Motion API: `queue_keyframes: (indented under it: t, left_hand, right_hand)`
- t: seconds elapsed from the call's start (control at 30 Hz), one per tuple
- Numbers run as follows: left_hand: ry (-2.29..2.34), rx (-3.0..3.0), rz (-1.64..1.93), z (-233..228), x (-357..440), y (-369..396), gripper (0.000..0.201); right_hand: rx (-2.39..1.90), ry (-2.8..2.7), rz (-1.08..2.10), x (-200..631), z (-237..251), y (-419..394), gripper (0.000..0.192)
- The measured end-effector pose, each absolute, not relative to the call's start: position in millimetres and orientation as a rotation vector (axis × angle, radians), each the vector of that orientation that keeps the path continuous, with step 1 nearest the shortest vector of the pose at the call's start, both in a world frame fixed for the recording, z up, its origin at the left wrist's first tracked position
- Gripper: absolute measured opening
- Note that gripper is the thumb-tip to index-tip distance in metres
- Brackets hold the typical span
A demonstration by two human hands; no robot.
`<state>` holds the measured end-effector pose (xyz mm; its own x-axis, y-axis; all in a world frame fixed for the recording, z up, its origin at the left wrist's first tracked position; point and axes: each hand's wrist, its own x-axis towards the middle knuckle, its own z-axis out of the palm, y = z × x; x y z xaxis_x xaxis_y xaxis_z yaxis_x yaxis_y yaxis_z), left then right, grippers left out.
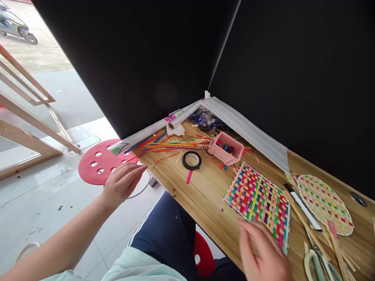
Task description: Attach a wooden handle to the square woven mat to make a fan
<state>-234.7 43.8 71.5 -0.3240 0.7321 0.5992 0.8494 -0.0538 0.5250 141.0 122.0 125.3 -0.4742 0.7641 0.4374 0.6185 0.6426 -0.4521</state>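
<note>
My left hand (124, 182) hovers off the table's left edge, its thumb and fingers pressed together. A thin pale strip lies near the fingertips; whether it is held I cannot make out. At the front edge, my right hand (263, 251) is blurred, with thumb and forefinger closed in a pinch; anything between them is too small to see. Just beyond it lies a woven mat (260, 199) of many-coloured strips with white edging. A roll of black tape (191, 160) rests on a pink strip (189, 176). Loose coloured strips (172, 145) spread across the table's left end.
A pink basket (231, 158) holds small coloured balls. To the right are a round woven piece (325, 203), a white-and-black cutter (304, 208), green-handled scissors (315, 261) and wooden strips. Black panels (293, 78) border the back. A red stool (96, 171) stands at left.
</note>
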Motion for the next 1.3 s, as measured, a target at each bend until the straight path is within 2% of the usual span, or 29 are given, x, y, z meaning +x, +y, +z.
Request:
queue_keyframes:
  t: [0.07,0.17,0.23,0.3,0.4,0.5,0.6,0.7,0.83,0.93,1.13,1.3]
  left_hand:
    - [-2.199,-1.369,-1.652,79,-212,49,0.008]
    - [-2.434,-0.897,-2.311,90,-184,58,0.018]
    - [-2.476,-0.656,-2.657,97,-175,61,0.027]
    - [-2.49,-0.555,-2.815,102,-173,60,0.032]
    - [-2.524,-0.595,-2.852,108,-174,54,0.031]
    - [-2.498,-0.678,-2.881,112,-169,52,0.026]
    - [-2.442,-0.759,-2.886,118,-160,57,0.024]
    - [-2.413,-0.872,-2.821,126,-151,65,0.021]
    - [-2.431,-1.154,-2.685,139,-136,75,0.014]
    - [-2.429,-1.466,-2.658,147,-119,81,0.011]
    - [-2.396,-1.79,-2.805,153,-81,88,0.011]
    - [-2.36,-1.866,-2.774,154,-65,89,0.011]
  right_hand:
    - [-0.831,-2.507,0.301,71,128,145,0.025]
    - [-0.764,-2.784,0.125,-25,128,175,0.027]
    - [-0.828,-2.852,0.058,-61,125,181,0.021]
    - [-0.831,-2.878,0.05,-70,119,174,0.017]
    - [-0.709,-2.903,0.073,-51,109,150,0.026]
    - [-0.553,-2.849,0.043,-26,95,130,0.015]
    - [-0.486,-2.715,0.13,-11,90,124,0.019]
    - [-0.588,-2.33,0.522,4,107,125,0.016]
    - [-0.95,-1.484,1.067,32,149,129,0.001]
    - [-1.042,-1.233,1.307,48,167,135,0.013]
    - [-1.055,-1.131,1.383,67,162,135,0.016]
    - [-1.088,-1.134,1.372,86,162,131,0.016]
